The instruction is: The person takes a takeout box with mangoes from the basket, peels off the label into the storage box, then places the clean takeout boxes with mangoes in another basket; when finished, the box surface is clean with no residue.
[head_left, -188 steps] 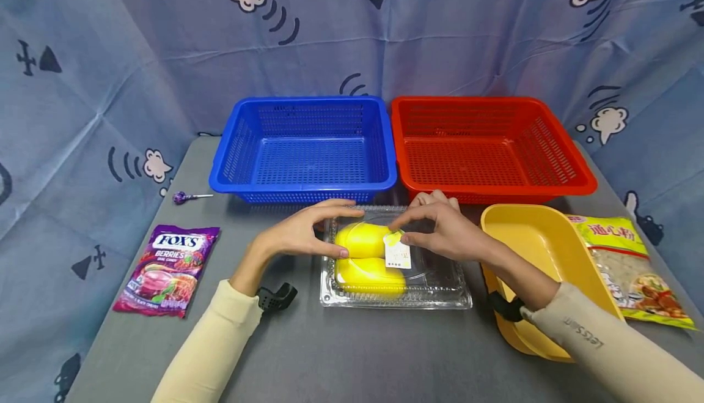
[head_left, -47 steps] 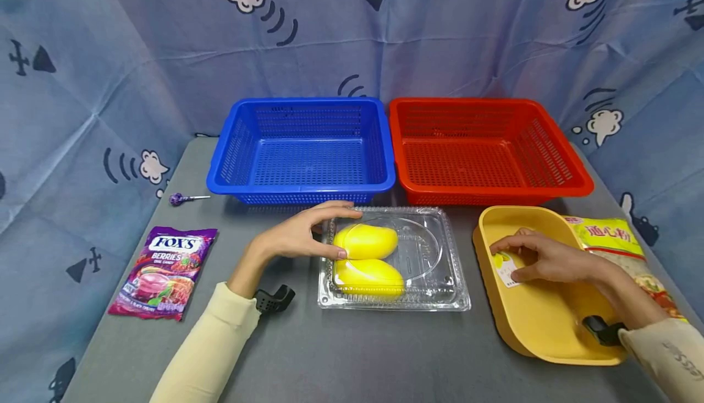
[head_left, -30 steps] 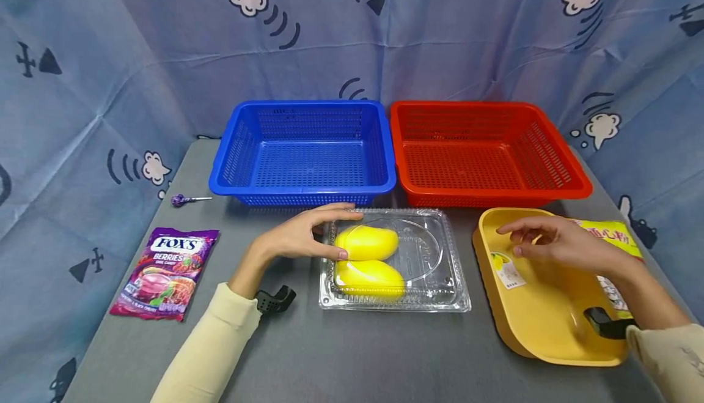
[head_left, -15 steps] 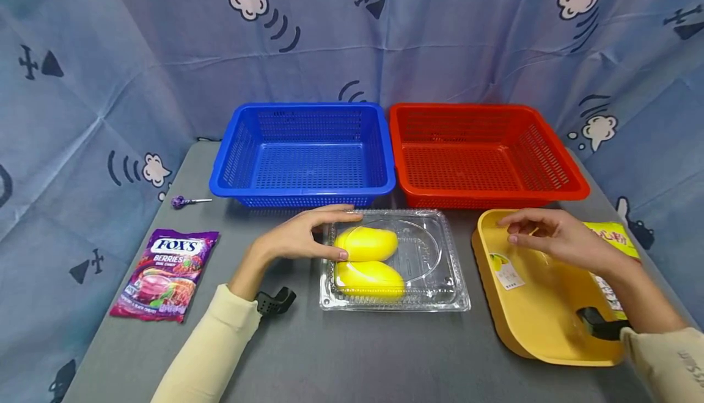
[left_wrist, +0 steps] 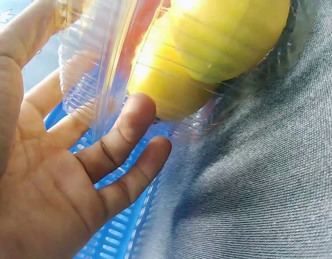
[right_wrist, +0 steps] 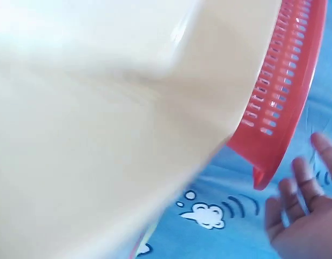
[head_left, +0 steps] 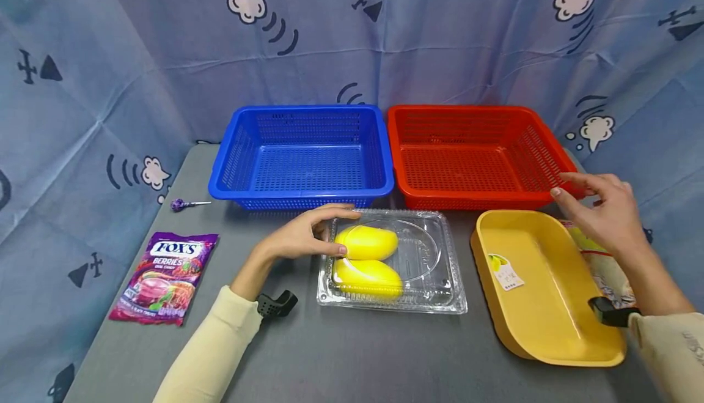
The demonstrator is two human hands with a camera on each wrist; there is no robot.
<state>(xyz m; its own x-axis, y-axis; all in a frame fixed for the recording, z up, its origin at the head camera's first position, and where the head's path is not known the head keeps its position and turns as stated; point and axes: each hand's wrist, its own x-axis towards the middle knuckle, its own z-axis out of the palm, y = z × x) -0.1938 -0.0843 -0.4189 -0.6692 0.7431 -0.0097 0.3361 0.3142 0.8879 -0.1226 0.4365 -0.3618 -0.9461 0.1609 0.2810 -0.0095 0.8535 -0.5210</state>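
Observation:
My left hand holds the left end of a clear plastic clamshell box, its thumb at the near side and forefinger across the back corner. Inside lie two yellow mangoes, one behind the other, to the left. In the left wrist view, two fingers hang loose beside the box. My right hand is in the air, holding nothing, thumb and fingers apart, between the red basket and a bag of macaroni. A white label with a mango picture lies inside the yellow tub.
A blue basket stands beside the red one at the back of the grey table. At the left lie a purple candy bag and a small lollipop. A patterned curtain surrounds the table.
The right hand carried the label from the box lid to the yellow tub, let go, then rose right and back towards the red basket. The left hand has stayed on the box, which has turned slightly.

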